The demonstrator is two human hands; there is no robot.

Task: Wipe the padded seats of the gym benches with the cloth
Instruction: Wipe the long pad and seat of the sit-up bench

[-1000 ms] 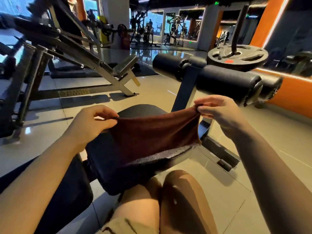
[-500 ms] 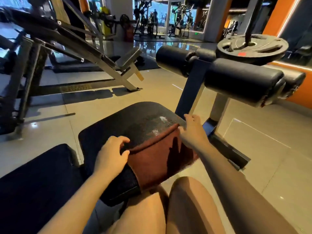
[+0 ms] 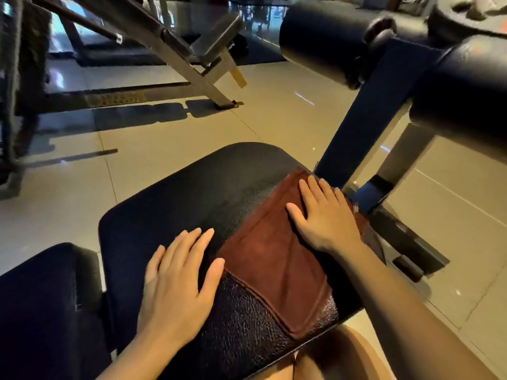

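Cloth (image 3: 277,259) lies flat under right hand (image 3: 326,220) (fingers straight, pressing); left hand (image 3: 178,281), beside it, rests open-palmed on seat (image 3: 170,204).

Cloth (image 3: 277,259) now flat under open hands (image 3: 326,218)

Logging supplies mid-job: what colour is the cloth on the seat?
Reddish brown, plain; the cloth shows best in the head view.

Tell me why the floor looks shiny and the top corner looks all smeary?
In the head view, the glossy tiled floor mirrors the lights as small bright spots, and a machine frame throws long dark shadows on it; the weight plate at top right is smeared by motion blur; the wide lens bends the edges; the cloth, seat and both hands stay fairly sharp.
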